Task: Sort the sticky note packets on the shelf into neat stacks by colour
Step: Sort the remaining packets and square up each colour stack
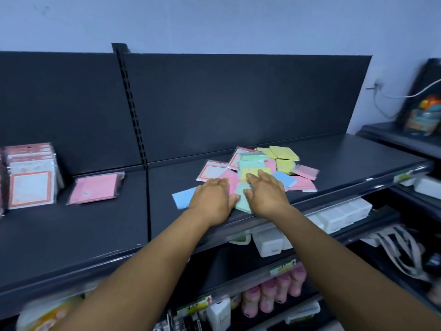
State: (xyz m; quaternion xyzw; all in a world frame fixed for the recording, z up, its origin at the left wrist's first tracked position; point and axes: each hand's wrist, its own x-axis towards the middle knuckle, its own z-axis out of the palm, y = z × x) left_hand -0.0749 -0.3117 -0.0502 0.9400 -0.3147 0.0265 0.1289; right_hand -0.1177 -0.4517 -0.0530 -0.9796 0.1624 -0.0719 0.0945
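A loose, overlapping pile of sticky note packets (260,167) in pink, green, yellow and blue is seen on the dark flat shelf (334,163), toward its right half. The left hand (214,194) is laid palm-down with straight fingers on the near left edge of the pile, beside a single blue packet (182,198). The right hand (265,191) is likewise spread flat, its fingers resting on a yellow packet (245,174) and a green packet (242,199); nothing appears to be gripped, though the fingertips are blurred. Well apart on the left, a pink wrapped packet (95,188) lies flat near a stack of red-bordered white packets (31,180).
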